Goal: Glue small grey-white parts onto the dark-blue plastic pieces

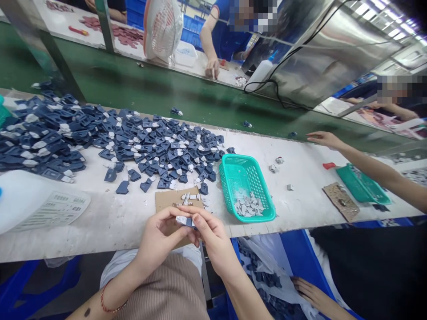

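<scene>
Noted a pale tabletop (116, 226) running across the view, below a green strip. Recorded on the left and middle of that surface a broad heap of dark blue parts (167, 151), many showing white ends. Logged a white container (40, 209) with a printed label at the left edge, near side of the heap. Observed a green basket (245, 166) just right of the heap's end, forward and to the right of the hands. Located a sheet of cardboard (163, 200) partly beneath and beyond the hands. Found the left hand (155, 233) and right hand (215, 235) brought together at the tabletop's near edge, nearly closed, with a single blue-and-white piece (186, 221) between the fingertips. Saw the right thumb pressed over the blue end, the left thumb against the near edge, the left index finger bent round behind; could not tell the full contact of the hidden fingers. Measured the piece's long axis by eye as crosswise, white end toward the left hand, blue end toward the right, dipping slightly rightward. Judged the two hands about equally near. Noted last some small white pieces (249, 206) in the basket and loose white bits (191, 196) on the cardboard.
</scene>
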Demonstrator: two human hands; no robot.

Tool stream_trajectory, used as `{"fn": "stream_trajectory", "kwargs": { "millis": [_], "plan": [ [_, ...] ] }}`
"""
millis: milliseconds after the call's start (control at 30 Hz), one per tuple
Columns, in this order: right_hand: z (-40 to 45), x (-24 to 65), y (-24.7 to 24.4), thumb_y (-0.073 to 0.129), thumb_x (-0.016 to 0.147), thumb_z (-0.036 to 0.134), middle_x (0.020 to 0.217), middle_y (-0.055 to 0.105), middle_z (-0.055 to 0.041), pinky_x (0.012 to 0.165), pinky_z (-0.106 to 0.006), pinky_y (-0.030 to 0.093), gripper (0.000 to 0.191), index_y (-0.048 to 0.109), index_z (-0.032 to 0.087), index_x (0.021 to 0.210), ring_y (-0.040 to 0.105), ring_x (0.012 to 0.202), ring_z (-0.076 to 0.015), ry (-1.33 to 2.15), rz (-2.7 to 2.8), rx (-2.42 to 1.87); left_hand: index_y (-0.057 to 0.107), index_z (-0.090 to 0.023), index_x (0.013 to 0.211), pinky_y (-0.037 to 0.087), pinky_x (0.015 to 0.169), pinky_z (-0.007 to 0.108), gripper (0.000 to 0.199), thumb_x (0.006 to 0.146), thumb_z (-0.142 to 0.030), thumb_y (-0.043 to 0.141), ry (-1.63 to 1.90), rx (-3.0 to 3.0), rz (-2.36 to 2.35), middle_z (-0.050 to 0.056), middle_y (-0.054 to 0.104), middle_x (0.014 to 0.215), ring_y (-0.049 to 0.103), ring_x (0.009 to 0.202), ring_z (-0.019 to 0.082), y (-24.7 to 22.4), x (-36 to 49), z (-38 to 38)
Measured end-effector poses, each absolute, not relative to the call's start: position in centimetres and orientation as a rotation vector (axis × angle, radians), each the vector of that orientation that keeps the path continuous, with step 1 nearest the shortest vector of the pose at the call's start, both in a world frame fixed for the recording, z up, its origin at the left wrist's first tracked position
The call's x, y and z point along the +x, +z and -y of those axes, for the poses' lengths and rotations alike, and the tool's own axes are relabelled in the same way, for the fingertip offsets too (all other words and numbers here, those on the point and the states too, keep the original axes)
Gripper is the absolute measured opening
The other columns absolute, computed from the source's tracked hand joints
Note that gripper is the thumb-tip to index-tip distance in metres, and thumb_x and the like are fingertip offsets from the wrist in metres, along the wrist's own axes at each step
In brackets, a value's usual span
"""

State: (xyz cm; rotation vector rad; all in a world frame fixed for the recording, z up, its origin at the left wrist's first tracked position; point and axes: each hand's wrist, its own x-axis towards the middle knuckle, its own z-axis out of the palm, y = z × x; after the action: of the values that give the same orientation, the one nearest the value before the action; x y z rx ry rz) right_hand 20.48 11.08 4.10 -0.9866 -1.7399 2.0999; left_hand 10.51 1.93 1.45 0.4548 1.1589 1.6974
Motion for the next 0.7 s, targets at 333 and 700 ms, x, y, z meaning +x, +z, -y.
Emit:
{"fn": "stream_trajectory", "kwargs": {
  "millis": [333, 700],
  "plan": [
    [-17.1, 24.1, 5.2, 0.034, 0.098, 0.046, 0.087, 0.071, -0.0062, 0.071, -0.031, 0.051, 0.044, 0.065, 0.020, 0.117, 0.065, 0.081, -0.0198, 1.390, 2.309, -1.067, 0.075, -0.026, 0.097, 0.051, 0.079, 0.028, 0.020, 0.080, -0.020, 0.067, 1.503, 1.119, -1.628, 0.004, 0.074, 0.097, 0.067, 0.091, 0.022, 3.4, 7.5, -4.8],
    [-28.9, 29.6, 1.7, 0.048, 0.080, 0.018, 0.088, 0.073, -0.0116, 0.076, -0.036, 0.048, 0.022, 0.069, 0.017, 0.085, 0.066, 0.086, -0.0268, 0.283, 2.768, -1.387, 0.074, -0.019, 0.101, 0.049, 0.074, 0.025, 0.025, 0.081, -0.029, 0.062, 1.425, 1.031, -2.450, 0.003, 0.074, 0.095, 0.065, 0.080, 0.018, 5.0, -5.6, -13.2]
  ]
}}
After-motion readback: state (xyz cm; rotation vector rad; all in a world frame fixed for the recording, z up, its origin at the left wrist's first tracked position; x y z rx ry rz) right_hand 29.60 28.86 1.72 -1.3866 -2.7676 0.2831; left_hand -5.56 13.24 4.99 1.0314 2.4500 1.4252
